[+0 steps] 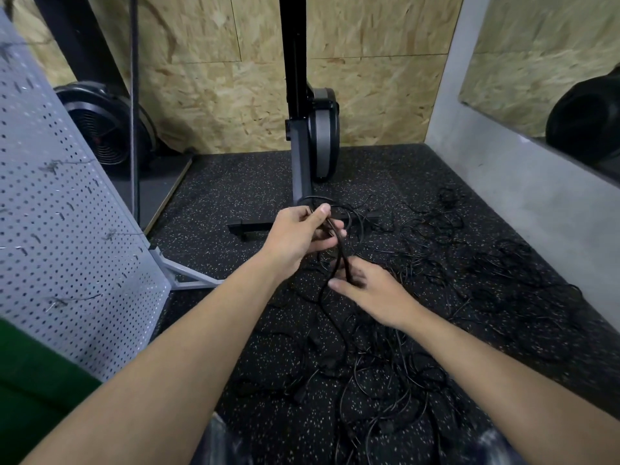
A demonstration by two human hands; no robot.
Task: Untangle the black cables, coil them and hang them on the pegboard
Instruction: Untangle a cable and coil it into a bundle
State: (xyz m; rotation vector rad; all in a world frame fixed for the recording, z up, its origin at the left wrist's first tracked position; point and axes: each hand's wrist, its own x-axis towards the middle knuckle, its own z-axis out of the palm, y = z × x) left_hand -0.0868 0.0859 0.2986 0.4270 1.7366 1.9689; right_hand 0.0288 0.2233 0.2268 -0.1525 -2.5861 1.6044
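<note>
A tangle of thin black cables [396, 370] lies spread over the speckled black floor, from below my arms out to the right wall. My left hand [302, 231] grips a small bundle of looped black cable [335, 229] at chest height above the floor. One strand runs down from it to my right hand [367, 292], which pinches that strand between thumb and fingers. The strand then drops into the pile. The grey pegboard [63, 229] stands at the left, leaning on its metal foot, with a few hooks and wire ties on it.
An upright black and grey exercise machine [307, 135] stands right behind my hands, its foot bar [248, 227] on the floor. A fan-like wheel [104, 122] sits at the back left. A grey wall [503, 182] bounds the right. Something green [30, 380] is at lower left.
</note>
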